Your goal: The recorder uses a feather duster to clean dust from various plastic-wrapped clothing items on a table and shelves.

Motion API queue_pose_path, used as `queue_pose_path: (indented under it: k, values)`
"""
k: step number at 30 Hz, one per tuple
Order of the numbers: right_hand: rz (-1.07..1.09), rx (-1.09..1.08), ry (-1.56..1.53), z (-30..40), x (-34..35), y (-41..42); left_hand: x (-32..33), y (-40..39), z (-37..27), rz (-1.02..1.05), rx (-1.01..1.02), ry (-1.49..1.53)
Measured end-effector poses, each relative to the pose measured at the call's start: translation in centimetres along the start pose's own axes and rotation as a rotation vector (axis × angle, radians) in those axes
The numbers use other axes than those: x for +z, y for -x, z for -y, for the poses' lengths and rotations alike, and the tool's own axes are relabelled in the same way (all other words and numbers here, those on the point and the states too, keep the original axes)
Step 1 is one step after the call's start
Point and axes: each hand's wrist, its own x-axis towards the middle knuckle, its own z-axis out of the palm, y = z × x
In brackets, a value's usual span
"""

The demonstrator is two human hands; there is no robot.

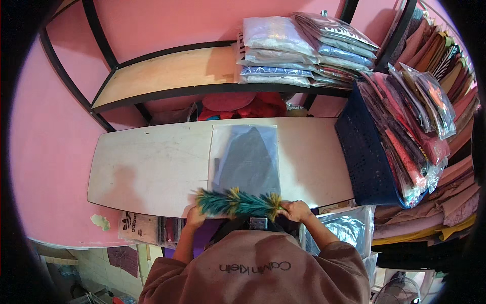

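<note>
A teal and yellow feather duster (235, 202) lies level across the front edge of the table, close to my body. My right hand (298, 211) grips it at its right end, where a bit of green handle shows. At the other end is my left hand (195, 217), next to the feathers by the table edge; its fingers are partly hidden, so its hold is unclear. Just beyond the duster, a clear plastic bag (246, 159) with folded dark grey-blue cloth inside lies flat on the whitish table (159, 163).
Bagged garments (279, 57) sit stacked on a black-framed wooden shelf (171, 70) behind the table. A dark blue plastic basket (360, 159) full of packed clothes stands at the right end. Hanging clothes (436, 49) line the right side, with a fan (398, 288) below.
</note>
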Motion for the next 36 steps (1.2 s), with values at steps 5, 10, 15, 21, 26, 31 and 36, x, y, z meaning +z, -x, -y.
queue_pose_path:
  k: [5,10,15,21,26,31,36]
  values:
    - [-0.113,0.359,0.049,-3.8,-2.0,-5.7,-0.3,-0.6,-1.0,0.055,-0.054,0.063]
    - [-0.313,0.595,-0.102,-5.7,-0.6,-8.5,-0.1,-0.6,-0.8,0.077,-0.064,0.075]
    - [0.057,0.317,-0.054,-0.4,-0.1,-3.0,-0.3,-0.5,0.0,0.102,-0.061,0.096]
    - [0.009,0.327,-0.029,-0.1,-0.1,1.2,-1.0,-2.3,1.7,0.241,-0.041,-0.021]
    - [-0.436,0.696,-0.168,-7.4,3.9,0.6,-1.7,-8.1,-3.7,0.454,-0.276,-0.051]
    - [-0.483,0.828,-1.492,-8.5,2.8,0.7,1.8,-11.5,-4.3,-0.071,-0.226,0.399]
    - [-0.487,0.809,-1.619,-7.7,1.7,1.1,0.9,-13.6,-8.9,0.193,-0.426,0.894]
